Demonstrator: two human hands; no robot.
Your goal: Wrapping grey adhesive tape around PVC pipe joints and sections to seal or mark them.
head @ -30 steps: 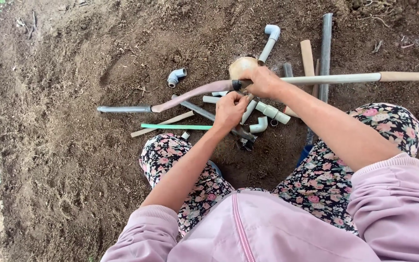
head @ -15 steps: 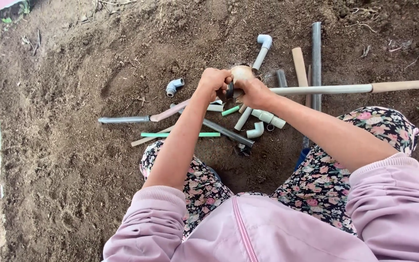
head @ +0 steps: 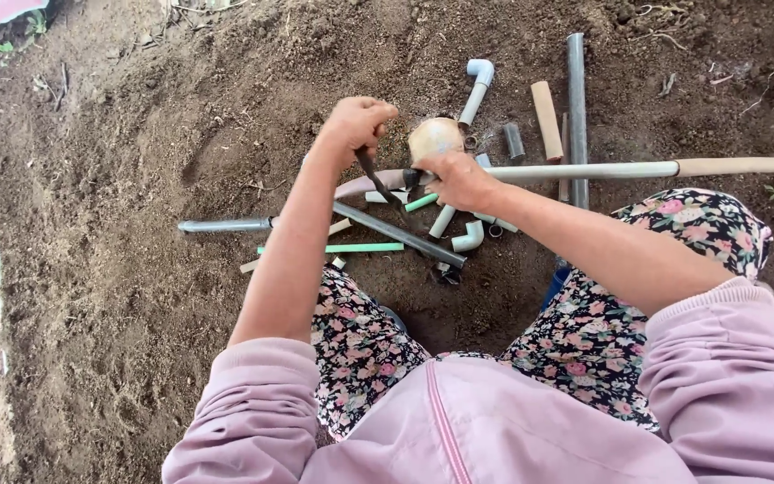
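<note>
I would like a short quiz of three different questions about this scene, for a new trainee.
1. True or false: the right hand rests on the long pale pipe.
2. Which thing does the left hand pull? A. the green tube; B. a dark strip; C. the white elbow fitting.
3. Fill in: the loose pipe pieces lie on bare ____.

Key: 1. true. 2. B, the strip runs from the raised fist down to the pipe. 3. soil.
</note>
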